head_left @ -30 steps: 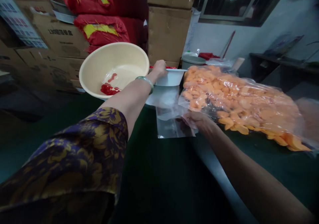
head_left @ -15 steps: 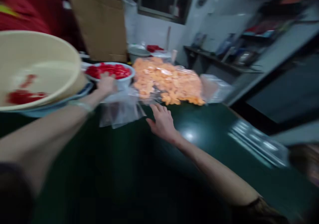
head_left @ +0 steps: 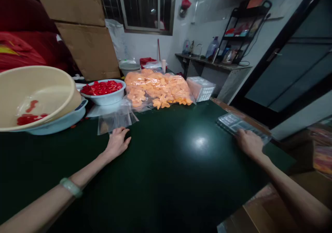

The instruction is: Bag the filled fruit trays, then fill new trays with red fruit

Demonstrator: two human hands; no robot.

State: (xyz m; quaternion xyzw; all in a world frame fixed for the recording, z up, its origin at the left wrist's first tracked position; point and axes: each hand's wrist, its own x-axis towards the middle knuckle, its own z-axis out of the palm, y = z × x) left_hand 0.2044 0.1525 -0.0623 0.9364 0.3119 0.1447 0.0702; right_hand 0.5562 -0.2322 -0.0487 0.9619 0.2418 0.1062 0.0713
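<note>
Currently, the left hand, fingers spread wide, lies beside a clear plastic bag; the right hand, fingers apparently curled, rests on clear plastic trays at the green table's right edge, where pushing could tip them off.

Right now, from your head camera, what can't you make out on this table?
Head view:
The inside of the pale blue basin: hidden by the cream basin sitting tilted on it.
Part of the clear tray: covered by the right hand.
The bottles on the back shelf: labels too small to read.
</note>
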